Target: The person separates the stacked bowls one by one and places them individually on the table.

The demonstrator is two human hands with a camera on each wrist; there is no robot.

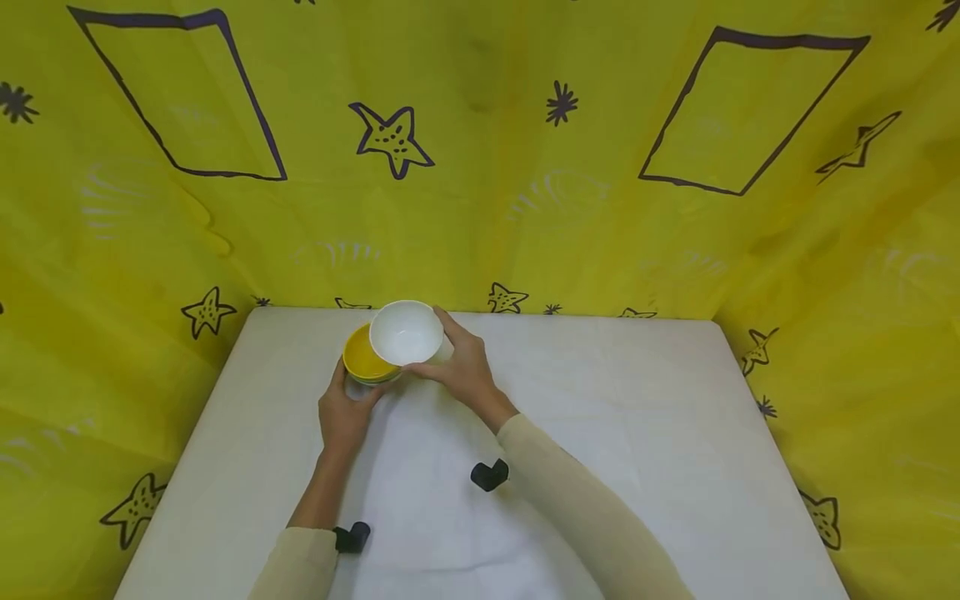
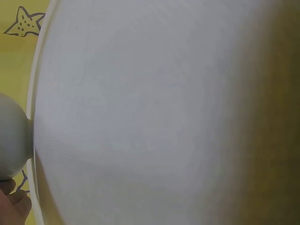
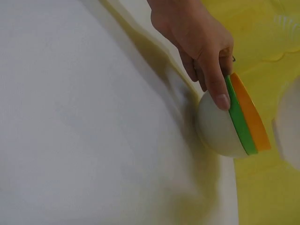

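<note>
My left hand [image 1: 346,417] grips a small stack of nested bowls near the far left part of the table. Topmost in it is a yellow-orange bowl [image 1: 362,354]; the right wrist view shows a green rim [image 3: 240,119] below it and a white outer bowl [image 3: 216,124]. With thumb and fingers at its right side, my right hand [image 1: 467,368] holds a white bowl [image 1: 407,333], tilted so its inside faces the head camera. It overlaps the stack's right edge in the head view. A pale bowl's underside [image 2: 13,136] and some fingers [image 2: 18,204] show in the left wrist view.
Beneath the hands is a table with a white cover [image 1: 600,417]. Yellow curtains [image 1: 480,225] with star and frame drawings hang behind it and at both sides. Black wrist-worn pieces [image 1: 490,475] show beside both sleeves.
</note>
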